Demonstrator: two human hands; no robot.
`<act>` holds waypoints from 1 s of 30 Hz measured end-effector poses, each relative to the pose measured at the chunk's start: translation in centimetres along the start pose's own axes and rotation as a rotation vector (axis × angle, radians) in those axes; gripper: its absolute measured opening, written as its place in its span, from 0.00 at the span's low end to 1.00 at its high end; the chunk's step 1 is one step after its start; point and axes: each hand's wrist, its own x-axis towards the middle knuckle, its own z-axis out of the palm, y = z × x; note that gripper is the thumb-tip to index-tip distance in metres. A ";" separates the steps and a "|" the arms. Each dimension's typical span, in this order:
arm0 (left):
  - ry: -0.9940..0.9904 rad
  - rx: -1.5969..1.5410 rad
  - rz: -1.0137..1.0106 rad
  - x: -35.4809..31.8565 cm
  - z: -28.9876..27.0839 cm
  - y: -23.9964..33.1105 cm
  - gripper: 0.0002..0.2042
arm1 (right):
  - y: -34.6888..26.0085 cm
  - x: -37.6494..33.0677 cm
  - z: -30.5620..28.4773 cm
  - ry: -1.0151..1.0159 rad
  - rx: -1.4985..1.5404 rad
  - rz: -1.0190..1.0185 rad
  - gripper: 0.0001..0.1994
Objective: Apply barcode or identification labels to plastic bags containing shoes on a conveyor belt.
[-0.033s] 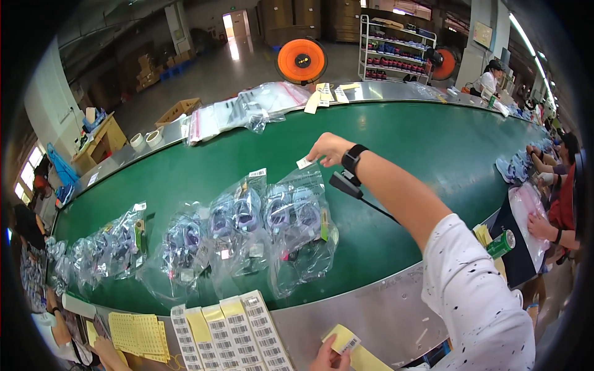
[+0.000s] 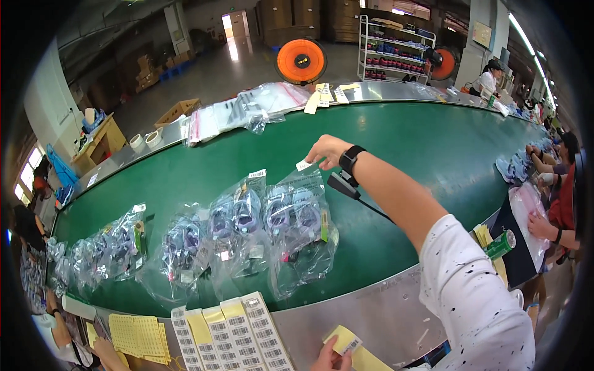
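My right hand [image 2: 329, 152] reaches over the green conveyor belt, fingers bent and closed on a small white sticker [image 2: 303, 165] at the top edge of a clear plastic bag [image 2: 300, 247]. Inside that bag lies a pair of light blue and purple shoes [image 2: 293, 213]. Low in the view, my left hand [image 2: 332, 357] grips a yellow-backed strip of labels [image 2: 342, 339] that has a white barcode label on it. A second bagged pair of shoes [image 2: 236, 216], with a barcode sticker [image 2: 257, 174] on its upper corner, lies just left of the first.
More bagged shoes [image 2: 182, 241] lie farther left on the belt [image 2: 396, 161]. Barcode label sheets [image 2: 253, 334] sit on the near metal ledge, and a green can [image 2: 500, 245] stands to the right. Clear bags [image 2: 238, 111] cover the far ledge. Co-workers' hands [image 2: 541, 227] are at the right.
Almost nothing differs; my right hand and forearm appear very slightly lower and farther left, still at the same sticker.
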 end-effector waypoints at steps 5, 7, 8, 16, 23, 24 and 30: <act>0.038 0.129 0.031 0.3 0.0 -0.6 0.22 | 1.1 2.3 1.1 -0.041 0.057 0.053 0.08; 0.031 0.133 0.029 0.3 0.2 -0.6 0.22 | 1.7 3.1 1.1 -0.023 0.126 0.063 0.08; 0.027 0.139 0.030 0.4 0.3 -0.8 0.22 | 2.0 3.3 1.0 -0.005 0.194 0.070 0.09; 0.019 0.169 0.059 0.4 0.6 -1.9 0.20 | 3.6 0.3 4.2 0.463 0.230 -0.225 0.24; -0.001 0.052 0.045 0.6 -0.2 -2.4 0.20 | 11.4 -11.7 3.0 0.069 0.652 -0.531 0.23; -0.015 0.024 0.062 0.5 -0.3 -2.2 0.21 | 13.2 -15.1 3.1 -0.055 0.637 -0.469 0.20; -0.087 -0.100 -0.043 0.9 -0.3 -0.2 0.20 | 21.9 -30.4 6.4 -0.426 0.304 -0.194 0.08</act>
